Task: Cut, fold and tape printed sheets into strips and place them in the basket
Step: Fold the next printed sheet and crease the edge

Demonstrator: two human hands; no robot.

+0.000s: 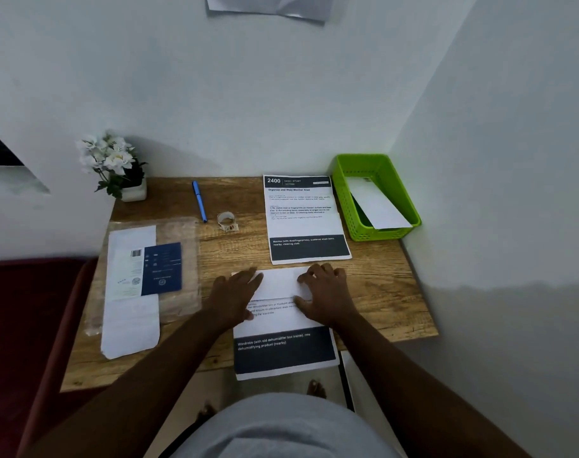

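1. Both hands press down with no grip closed round anything: in the head view our left hand (237, 294) lies flat, fingers straight, on the folded-over top flap of the white printed paper sheet with the dark lower band (283, 325), while our right hand (326, 292) bears on the same flap with arched fingertips and its thumb at the fold's edge.

2. That sheet lies at the near edge of the wooden table (380, 292), and its dark band hangs past the rim. We judge that any slackening of pressure could let the overhang drag the sheet toward us and skew the crease.

3. The flap's left corner looks slightly off from the sheet beneath. If we flatten it as it lies, the strip may come out crooked.

4. A second white printed sheet headed 2400 (306, 219) lies just beyond our fingers. A forward sweep could nudge it.

5. The small clear roll of tape (227, 221) sits well apart to the left, near the blue pen (199, 201). Reaching for it frees one hand, so the fold may spring open.

6. The bright green plastic basket (347, 200) stands in the far right corner, already holding a white folded strip (377, 203) that leans on its near rim. Another strip dropped carelessly could tip it out.

7. No scissors are visible to us.
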